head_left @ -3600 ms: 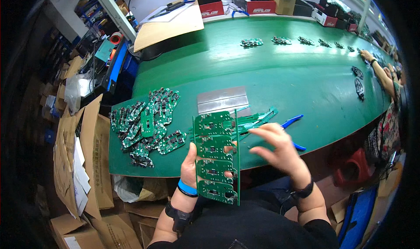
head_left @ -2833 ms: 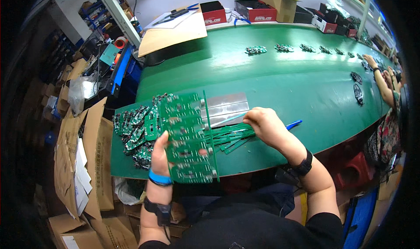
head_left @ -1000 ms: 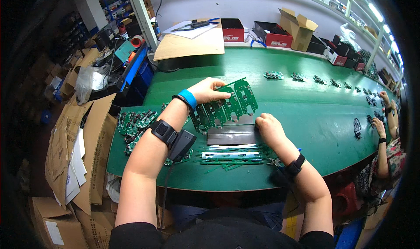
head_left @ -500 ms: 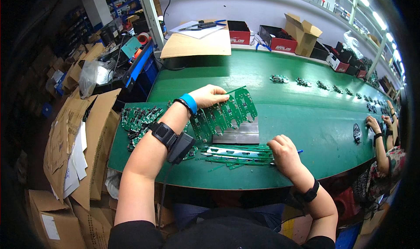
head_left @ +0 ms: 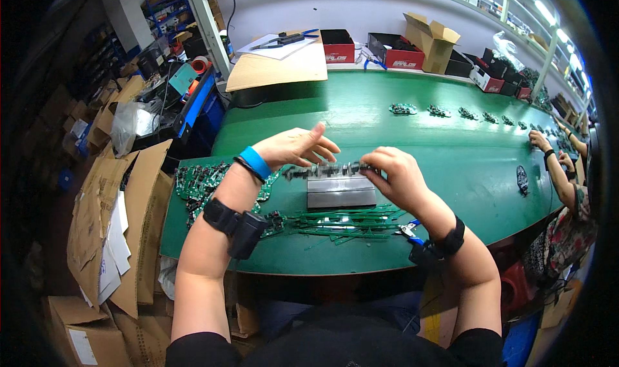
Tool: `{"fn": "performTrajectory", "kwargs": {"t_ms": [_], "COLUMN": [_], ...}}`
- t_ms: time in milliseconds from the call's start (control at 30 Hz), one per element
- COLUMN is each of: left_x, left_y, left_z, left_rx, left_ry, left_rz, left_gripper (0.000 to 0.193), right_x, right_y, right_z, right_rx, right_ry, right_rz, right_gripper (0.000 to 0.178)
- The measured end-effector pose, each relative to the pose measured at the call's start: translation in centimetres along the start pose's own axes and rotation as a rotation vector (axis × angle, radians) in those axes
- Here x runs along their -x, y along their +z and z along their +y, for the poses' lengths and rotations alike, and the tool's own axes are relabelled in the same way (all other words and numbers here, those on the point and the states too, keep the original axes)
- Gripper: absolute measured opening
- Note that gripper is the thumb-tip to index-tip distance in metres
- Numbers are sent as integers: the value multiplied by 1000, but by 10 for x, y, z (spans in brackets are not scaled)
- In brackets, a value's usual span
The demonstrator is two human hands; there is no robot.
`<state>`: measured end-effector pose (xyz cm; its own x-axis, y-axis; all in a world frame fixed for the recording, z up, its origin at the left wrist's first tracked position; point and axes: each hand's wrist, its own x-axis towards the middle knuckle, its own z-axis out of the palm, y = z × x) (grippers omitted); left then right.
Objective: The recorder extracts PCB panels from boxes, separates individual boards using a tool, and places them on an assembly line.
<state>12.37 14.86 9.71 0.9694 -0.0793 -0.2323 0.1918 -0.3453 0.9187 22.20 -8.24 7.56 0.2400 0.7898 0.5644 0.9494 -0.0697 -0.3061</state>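
Observation:
A circuit board panel, tilted almost edge-on with its components showing, is over a grey metal block. My right hand pinches the panel's right end between thumb and fingers. Just above its left part is my left hand, thumb raised and fingers apart; whether a fingertip touches the panel I cannot tell. Thin green strips lie heaped in front of the block. Beside their right end, partly under my right forearm, rest blue-handled cutters.
Many loose circuit boards are piled at the table's left. Along the back of the green table runs a row of small boards. A dark oval piece lies near a co-worker's hands. Cardboard leans at the left edge.
My right hand has come up from the strips and taken the panel's right end. My left hand has loosened its hold, and the panel has tipped from face-on to nearly edge-on.

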Motion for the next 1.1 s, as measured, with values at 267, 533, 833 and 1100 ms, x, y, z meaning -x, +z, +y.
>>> {"fn": "performTrajectory", "kwargs": {"t_ms": [267,533,833,1100], "left_x": [-1,-7,-22,-86], "left_y": [13,11,13,-33], "left_z": [-23,-43,-47,-72], "left_rx": [-43,-102,28,-194], "left_ry": [166,197,226,-45], "left_rz": [38,82,133,207], "left_gripper": [31,38,30,35], "right_x": [-8,-10,-8,-54], "right_y": [29,22,23,78], "right_z": [29,22,35,110], "right_rx": [-183,-103,-150,-273], "right_ry": [216,206,210,550], "right_rz": [-72,-237,-202,-364], "right_gripper": [18,20,21,28]}}
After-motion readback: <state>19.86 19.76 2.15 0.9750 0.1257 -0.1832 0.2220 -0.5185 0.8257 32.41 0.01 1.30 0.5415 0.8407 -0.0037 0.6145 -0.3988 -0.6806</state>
